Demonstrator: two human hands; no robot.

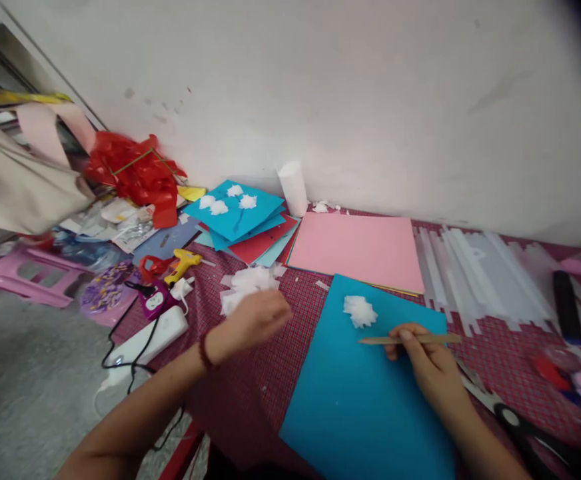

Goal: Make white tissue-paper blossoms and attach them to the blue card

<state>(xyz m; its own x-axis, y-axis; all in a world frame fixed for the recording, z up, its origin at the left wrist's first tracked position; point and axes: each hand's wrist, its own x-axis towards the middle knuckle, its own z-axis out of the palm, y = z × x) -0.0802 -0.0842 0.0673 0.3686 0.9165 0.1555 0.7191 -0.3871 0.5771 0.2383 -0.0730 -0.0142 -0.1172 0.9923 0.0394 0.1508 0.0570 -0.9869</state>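
My left hand [258, 320] reaches into a pile of white tissue pieces [246, 283] on the red checked cloth; its fingers are blurred by motion. My right hand [430, 363] rests on a blue sheet of paper [365, 393] and pinches a thin wooden stick [410, 339] held level. One white tissue puff [360, 311] sits on the blue sheet just above the stick's left tip.
A pink sheet [358, 248] lies behind the blue one. A stack of coloured sheets with three white puffs [235, 213], a white roll [293, 188], a yellow glue gun [183, 263], a power strip [150, 340], white strips [485, 280] and scissors [515, 417] surround the work spot.
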